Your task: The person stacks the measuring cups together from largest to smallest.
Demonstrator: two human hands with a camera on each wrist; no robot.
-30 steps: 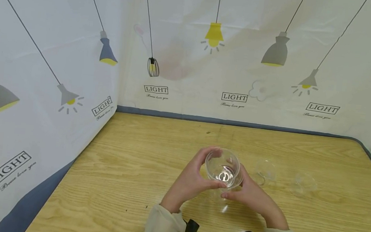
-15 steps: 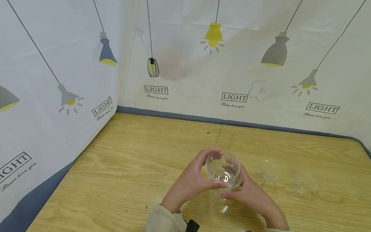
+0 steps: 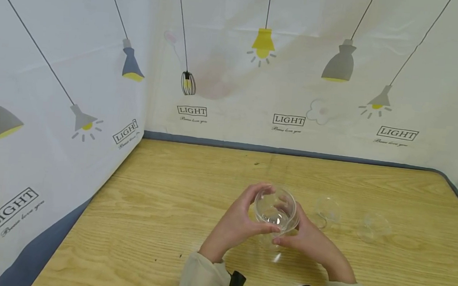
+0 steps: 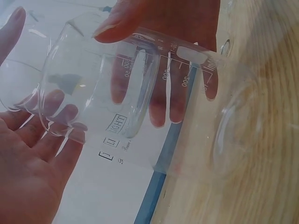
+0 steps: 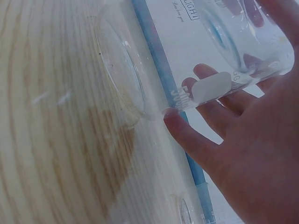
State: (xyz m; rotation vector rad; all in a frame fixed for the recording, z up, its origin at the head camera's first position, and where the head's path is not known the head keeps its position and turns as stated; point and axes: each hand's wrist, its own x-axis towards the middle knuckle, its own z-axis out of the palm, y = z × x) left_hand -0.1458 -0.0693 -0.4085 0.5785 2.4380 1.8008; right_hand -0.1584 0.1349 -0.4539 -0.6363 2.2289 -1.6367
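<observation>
Two clear glass beakers are nested between my hands in the head view. My left hand [image 3: 238, 219] grips the upper, inner beaker [image 3: 274, 205] near its rim, thumb at the front and fingers round the far side. Lower down, my right hand [image 3: 312, 239] holds the larger outer beaker [image 5: 212, 88], which carries white graduations and a blank white patch. The left wrist view shows the inner beaker's base partway down inside the outer one, with my right hand's fingers [image 4: 161, 100] seen through the glass. The outer base appears close over the wooden table.
Two more clear glass vessels, a nearer one [image 3: 328, 213] and one farther right [image 3: 374, 227], stand on the wooden table [image 3: 158, 200] right of my hands. A white cloth with printed lamps [image 3: 234, 80] encloses the table's back and sides. Black wrist mounts [image 3: 237, 281] sit at both cuffs.
The inner beaker has shifted very slightly down and to the right, and the glint at its base has changed. Both hands keep the same hold.
</observation>
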